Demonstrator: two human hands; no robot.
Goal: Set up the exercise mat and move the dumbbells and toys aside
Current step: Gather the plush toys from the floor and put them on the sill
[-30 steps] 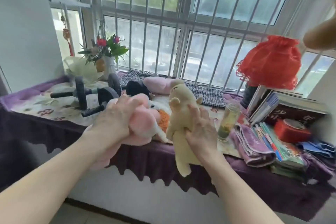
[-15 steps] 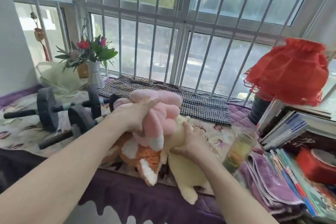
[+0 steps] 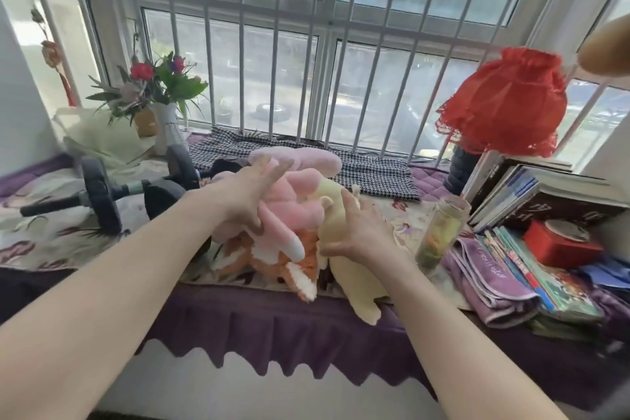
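Note:
A pile of plush toys lies on the window ledge. My left hand rests with splayed fingers on a pink plush toy at the top of the pile. My right hand presses with spread fingers on a pale yellow plush toy, whose foot hangs over the ledge's front edge. An orange and white plush lies under both. A lilac plush sits behind them. Two dark dumbbells lie to the left on the floral cloth. No exercise mat is in view.
A glass jar stands just right of my right hand. Further right are a folded purple towel, stacked books, a red box and a red lamp. A flower vase stands at the back left, before the window bars.
Both toys have come down from the air onto the pile on the ledge. My fingers have spread out from their grip on the pink and yellow toys.

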